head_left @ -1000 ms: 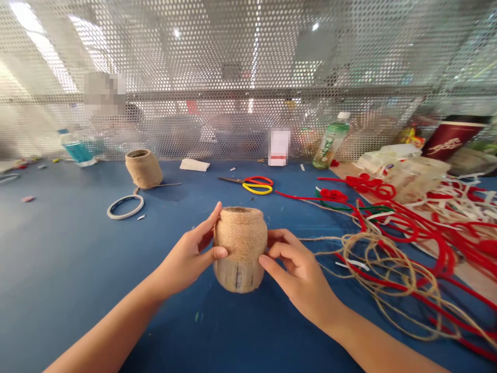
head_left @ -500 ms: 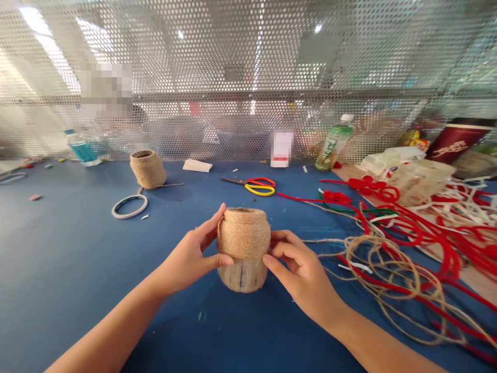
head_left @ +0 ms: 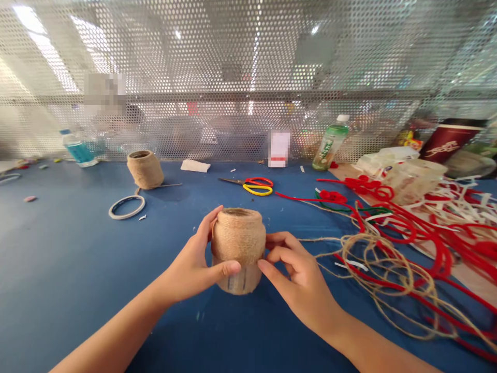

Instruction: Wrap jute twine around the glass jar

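A jar (head_left: 237,238) stands upright on the blue table before me. Tan twine covers its neck and upper body, while the lower part is bare, see-through and marked with dark strokes. My left hand (head_left: 196,261) is wrapped round the left side, its thumb across the front at the lower edge of the winding. At the right side, my right hand (head_left: 297,272) has its thumb and fingers closed on the twine (head_left: 316,240) against the jar. From there the strand runs right to a loose coil of twine (head_left: 373,259). The fingertips partly hide the strand.
Scissors (head_left: 254,186) with red and yellow handles lie beyond the jar. A second twine-wrapped jar (head_left: 145,171) and a tape roll (head_left: 127,207) are at the left. Red fuzzy stems (head_left: 419,223) crowd the right. Bottles stand along a perforated metal screen (head_left: 217,62).
The jar has turned slightly and shifted a little left, and its lower marks have moved. My left thumb sits further across the front. My right hand keeps its pinch on the twine.
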A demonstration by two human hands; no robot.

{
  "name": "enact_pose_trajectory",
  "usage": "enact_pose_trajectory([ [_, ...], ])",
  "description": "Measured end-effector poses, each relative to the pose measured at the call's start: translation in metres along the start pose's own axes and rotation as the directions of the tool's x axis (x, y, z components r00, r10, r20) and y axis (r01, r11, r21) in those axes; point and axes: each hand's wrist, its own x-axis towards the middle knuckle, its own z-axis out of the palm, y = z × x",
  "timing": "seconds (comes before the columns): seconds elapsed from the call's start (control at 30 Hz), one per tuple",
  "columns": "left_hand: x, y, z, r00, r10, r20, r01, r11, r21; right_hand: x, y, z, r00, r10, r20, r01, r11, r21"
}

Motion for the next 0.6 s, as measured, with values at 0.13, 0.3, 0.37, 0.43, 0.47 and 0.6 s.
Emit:
enact_pose_trajectory([
  [0.13,-0.0005,0.0040,0.0070,0.999,-0.034,-0.036,0.034,0.999,0.010,-0.0050,-0.0064,0.0022,0.996,-0.080,-0.025,0.078,0.994,-0.071],
  [0.3,-0.0001,0.0057,0.0073,0.997,-0.043,-0.071,0.049,0.996,0.078,-0.0056,-0.0080,0.0023,0.989,-0.139,-0.043,0.134,0.986,-0.100],
  [0.37,-0.0001,0.0062,0.0072,0.995,-0.057,-0.082,0.064,0.994,0.085,-0.0055,-0.0074,0.0021,0.989,-0.144,-0.044,0.138,0.983,-0.118],
  [0.43,0.0000,0.0062,0.0074,0.993,-0.075,-0.087,0.082,0.994,0.078,-0.0057,-0.0067,0.0022,0.986,-0.157,-0.049,0.149,0.980,-0.131],
  [0.47,0.0001,0.0059,0.0076,0.993,-0.077,-0.087,0.084,0.994,0.070,-0.0057,-0.0064,0.0024,0.985,-0.165,-0.055,0.156,0.978,-0.137],
  [0.6,0.0006,0.0040,0.0077,0.995,-0.045,-0.086,0.051,0.997,0.064,-0.0056,-0.0053,0.0036,0.978,-0.192,-0.078,0.178,0.972,-0.152],
])
